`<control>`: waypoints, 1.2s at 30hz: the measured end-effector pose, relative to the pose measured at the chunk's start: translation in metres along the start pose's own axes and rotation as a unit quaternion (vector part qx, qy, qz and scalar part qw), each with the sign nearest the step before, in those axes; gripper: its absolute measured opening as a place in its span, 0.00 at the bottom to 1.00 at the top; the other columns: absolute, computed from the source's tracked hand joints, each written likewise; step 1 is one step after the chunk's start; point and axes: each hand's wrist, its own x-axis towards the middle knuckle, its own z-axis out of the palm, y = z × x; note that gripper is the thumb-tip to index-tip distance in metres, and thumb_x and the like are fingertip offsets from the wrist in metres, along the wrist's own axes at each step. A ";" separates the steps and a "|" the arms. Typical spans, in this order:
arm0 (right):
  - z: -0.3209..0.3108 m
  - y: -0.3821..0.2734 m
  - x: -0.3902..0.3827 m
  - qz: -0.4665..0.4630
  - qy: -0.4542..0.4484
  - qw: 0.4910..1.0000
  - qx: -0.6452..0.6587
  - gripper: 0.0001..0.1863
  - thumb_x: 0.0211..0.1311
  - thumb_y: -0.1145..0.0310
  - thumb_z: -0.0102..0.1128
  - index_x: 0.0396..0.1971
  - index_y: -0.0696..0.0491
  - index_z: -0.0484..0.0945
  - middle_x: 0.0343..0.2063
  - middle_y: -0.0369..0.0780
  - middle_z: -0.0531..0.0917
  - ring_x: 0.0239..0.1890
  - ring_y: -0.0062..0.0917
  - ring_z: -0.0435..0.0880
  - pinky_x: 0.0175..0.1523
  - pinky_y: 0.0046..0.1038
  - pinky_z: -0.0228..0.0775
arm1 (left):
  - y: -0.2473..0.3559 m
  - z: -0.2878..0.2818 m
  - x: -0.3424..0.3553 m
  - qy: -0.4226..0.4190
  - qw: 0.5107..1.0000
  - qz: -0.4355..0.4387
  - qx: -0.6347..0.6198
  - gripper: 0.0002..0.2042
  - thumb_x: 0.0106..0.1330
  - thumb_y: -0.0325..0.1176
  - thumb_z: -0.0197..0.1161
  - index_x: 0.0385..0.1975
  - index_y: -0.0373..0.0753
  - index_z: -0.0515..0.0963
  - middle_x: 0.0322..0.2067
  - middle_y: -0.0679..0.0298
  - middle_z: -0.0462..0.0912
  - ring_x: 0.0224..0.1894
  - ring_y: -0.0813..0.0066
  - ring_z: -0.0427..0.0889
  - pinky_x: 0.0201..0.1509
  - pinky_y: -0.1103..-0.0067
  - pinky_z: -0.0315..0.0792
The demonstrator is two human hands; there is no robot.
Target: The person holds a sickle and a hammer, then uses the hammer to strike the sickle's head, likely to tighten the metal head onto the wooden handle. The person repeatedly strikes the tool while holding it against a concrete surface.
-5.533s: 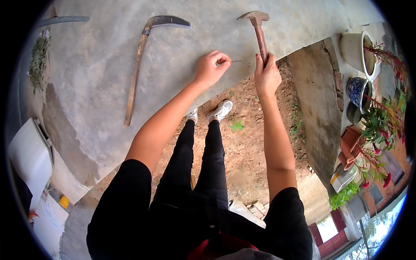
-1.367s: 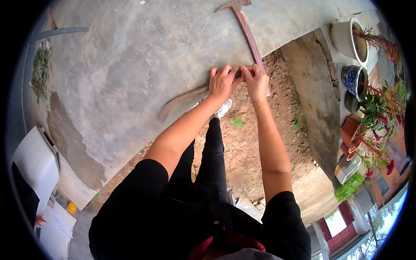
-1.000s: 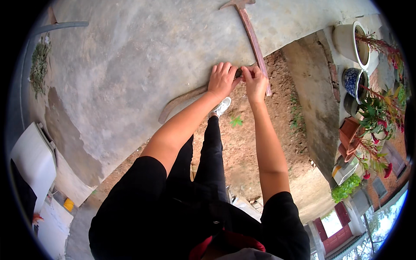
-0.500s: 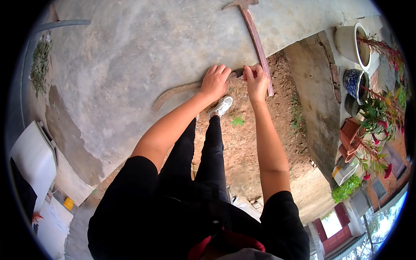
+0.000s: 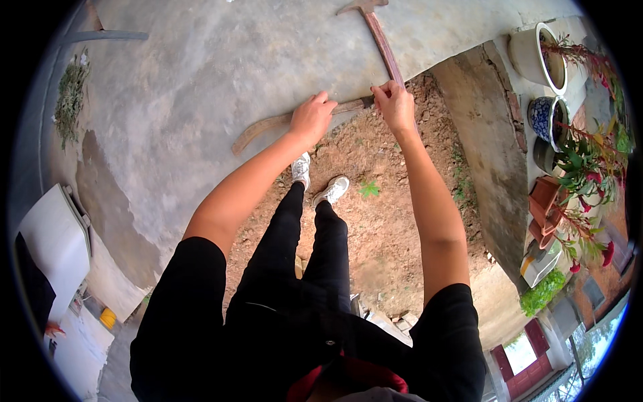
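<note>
A: Largest feature?
B: Grey concrete slab (image 5: 201, 80), filling the upper area; its edge runs diagonally beside bare reddish soil (image 5: 385, 241).
A: Off to the right?
B: A white pot (image 5: 524, 57), among other potted plants.
A: Tools?
B: Sickle (image 5: 265, 128), along the slab's edge: wooden handle and dark collar show; blade not made out. Hammer (image 5: 382, 41) lies farther out on the slab, head away from the person, handle reaching past the edge behind the right hand.
A: Next size down?
B: White shoes (image 5: 333, 190), below the slab's edge.
A: Left hand?
B: Left hand (image 5: 313, 119) is over the sickle's handle, covering its middle. Fingers loosely bent; whether they grip the wood cannot be told.
A: Right hand?
B: Right hand (image 5: 395, 107) is beside the sickle's collar and overlaps the hammer's handle in view; contact uncertain. Thumb and forefinger are drawn together; anything pinched is too small to identify.
A: Smallest?
B: A green seedling (image 5: 368, 189), on the soil.
</note>
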 end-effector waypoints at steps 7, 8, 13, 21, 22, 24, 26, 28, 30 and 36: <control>-0.016 0.005 0.008 0.002 -0.104 0.994 -0.030 0.13 0.60 0.61 0.64 0.27 0.57 0.81 0.20 0.42 0.84 0.24 0.31 0.83 0.37 0.33 0.75 | 0.008 0.000 0.003 -0.024 0.998 -0.032 0.045 0.14 0.58 0.24 0.64 0.45 0.37 0.81 0.42 0.57 0.77 0.49 0.55 0.77 0.49 0.65 0.75; -0.017 0.005 0.008 -0.004 -0.107 0.994 -0.028 0.13 0.60 0.61 0.64 0.27 0.57 0.82 0.21 0.42 0.84 0.25 0.32 0.83 0.37 0.33 0.75 | 0.010 0.000 0.002 -0.025 0.998 -0.037 0.050 0.14 0.58 0.25 0.63 0.45 0.37 0.81 0.43 0.57 0.77 0.49 0.56 0.77 0.50 0.65 0.75; -0.015 0.007 0.012 -0.006 -0.093 0.996 -0.016 0.14 0.59 0.60 0.65 0.30 0.58 0.82 0.22 0.44 0.85 0.28 0.35 0.84 0.39 0.34 0.75 | 0.020 0.002 0.003 -0.009 0.996 -0.056 0.073 0.12 0.59 0.25 0.62 0.43 0.38 0.81 0.43 0.58 0.77 0.49 0.56 0.77 0.51 0.64 0.75; 0.004 0.024 -0.001 -0.057 -0.006 0.996 -0.067 0.15 0.56 0.58 0.66 0.29 0.56 0.82 0.25 0.50 0.84 0.33 0.46 0.84 0.42 0.40 0.74 | 0.016 0.021 -0.003 0.036 0.990 -0.082 0.106 0.09 0.58 0.25 0.61 0.37 0.42 0.81 0.42 0.61 0.76 0.48 0.57 0.77 0.49 0.64 0.76; 0.005 0.024 0.000 -0.057 -0.004 0.996 -0.065 0.15 0.56 0.57 0.66 0.29 0.56 0.82 0.25 0.50 0.84 0.33 0.46 0.84 0.43 0.40 0.74 | 0.017 0.022 -0.004 0.035 0.990 -0.085 0.109 0.08 0.58 0.25 0.60 0.36 0.41 0.81 0.42 0.61 0.76 0.48 0.57 0.77 0.49 0.64 0.76; 0.005 0.024 -0.001 -0.049 -0.001 0.997 -0.062 0.15 0.57 0.57 0.66 0.29 0.56 0.82 0.25 0.50 0.84 0.33 0.46 0.84 0.43 0.41 0.74 | 0.023 0.021 -0.005 0.026 0.988 -0.089 0.120 0.06 0.59 0.25 0.58 0.34 0.40 0.80 0.43 0.61 0.75 0.48 0.57 0.76 0.48 0.64 0.76; 0.004 0.020 -0.004 -0.047 0.003 0.997 -0.054 0.15 0.57 0.58 0.65 0.28 0.57 0.82 0.25 0.50 0.84 0.33 0.47 0.84 0.43 0.40 0.74 | 0.028 0.019 -0.005 0.029 0.987 -0.102 0.117 0.06 0.60 0.25 0.57 0.34 0.40 0.79 0.43 0.61 0.75 0.49 0.57 0.76 0.48 0.64 0.76; 0.007 0.018 -0.007 -0.065 0.021 0.996 -0.056 0.15 0.57 0.58 0.65 0.28 0.58 0.81 0.25 0.50 0.84 0.32 0.47 0.84 0.43 0.41 0.74 | 0.030 0.017 -0.008 0.028 0.986 -0.114 0.121 0.06 0.61 0.24 0.55 0.34 0.40 0.79 0.43 0.61 0.75 0.49 0.58 0.76 0.48 0.65 0.76; 0.007 0.016 -0.011 -0.069 0.031 0.994 -0.074 0.16 0.59 0.58 0.64 0.27 0.58 0.81 0.22 0.47 0.84 0.30 0.42 0.85 0.42 0.37 0.75 | 0.036 0.016 -0.008 0.024 0.984 -0.119 0.130 0.07 0.61 0.24 0.54 0.35 0.40 0.79 0.43 0.60 0.75 0.49 0.57 0.76 0.49 0.66 0.76; 0.007 0.007 -0.013 -0.088 0.037 0.990 -0.108 0.15 0.59 0.58 0.62 0.27 0.56 0.80 0.26 0.51 0.84 0.34 0.49 0.83 0.43 0.44 0.74 | 0.059 0.012 -0.012 -0.048 0.967 -0.185 0.172 0.17 0.62 0.21 0.52 0.51 0.36 0.73 0.52 0.60 0.71 0.58 0.63 0.71 0.55 0.72 0.75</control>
